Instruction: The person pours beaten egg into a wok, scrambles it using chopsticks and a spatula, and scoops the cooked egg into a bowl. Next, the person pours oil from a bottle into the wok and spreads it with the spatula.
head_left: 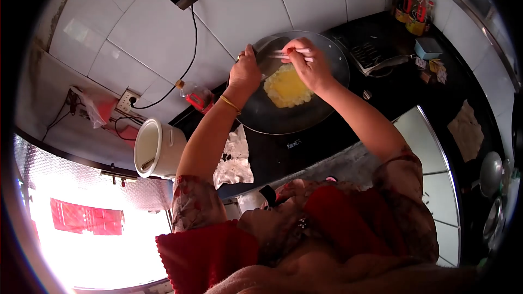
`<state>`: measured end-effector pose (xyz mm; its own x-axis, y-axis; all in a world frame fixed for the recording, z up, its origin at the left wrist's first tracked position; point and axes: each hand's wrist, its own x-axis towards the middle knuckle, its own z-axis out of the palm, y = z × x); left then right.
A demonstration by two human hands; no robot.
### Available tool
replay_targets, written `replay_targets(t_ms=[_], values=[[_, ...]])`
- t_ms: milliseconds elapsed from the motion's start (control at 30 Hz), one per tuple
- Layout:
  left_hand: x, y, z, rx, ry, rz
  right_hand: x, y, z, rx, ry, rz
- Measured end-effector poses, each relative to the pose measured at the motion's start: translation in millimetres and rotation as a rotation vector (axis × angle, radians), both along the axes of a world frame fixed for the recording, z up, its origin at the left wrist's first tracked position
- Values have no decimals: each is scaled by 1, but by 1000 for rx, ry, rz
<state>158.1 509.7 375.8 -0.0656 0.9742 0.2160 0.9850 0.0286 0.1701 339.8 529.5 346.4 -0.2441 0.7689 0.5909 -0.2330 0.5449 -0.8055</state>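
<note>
My left hand [244,71] grips the rim of a metal bowl [268,61], which is tipped over the left part of a large dark wok [267,121]. Light-coloured chopsticks [279,54] are pinched in my right hand [308,65], and their tips point left at the bowl. Beneath both hands, a yellow egg [287,88] is spread in the wok, its edges pale and puffy. The inside of the bowl is partly hidden by my fingers and its tilt.
A white bucket [159,147] stands at the left, near a red-labelled bottle [197,97] and crumpled foil [235,158]. Sauce bottles [417,13], a blue box [428,48] and small packets [437,69] are at the back right. A cloth [466,130] lies on the right counter.
</note>
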Motion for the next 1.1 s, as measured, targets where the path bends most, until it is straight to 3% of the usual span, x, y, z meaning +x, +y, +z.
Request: replay_targets(t_ms=[133,267,300,400,500,700,800,933,1100], values=[[4,-4,5,18,-54,-34,-9,11,-32,101,-84,-97],[0,-3,7,-14,-14,-15,-2,3,-14,-82,18,-87],[1,-3,7,-10,-16,-23,4,1,-5,-46,-86,-75],[3,-5,7,12,-17,-52,-1,-12,10,69,28,-57],[4,-3,8,33,-19,-67,-7,1,-16,177,-78,-128],[0,1,11,17,-5,-15,7,-9,-5,-4,-71,-83],[4,1,11,30,7,-50,9,-13,16,127,-12,-92],[8,2,11,64,6,-83,4,7,-21,262,-58,-196],[5,2,13,41,2,-47,18,-9,-10,36,-96,-106]])
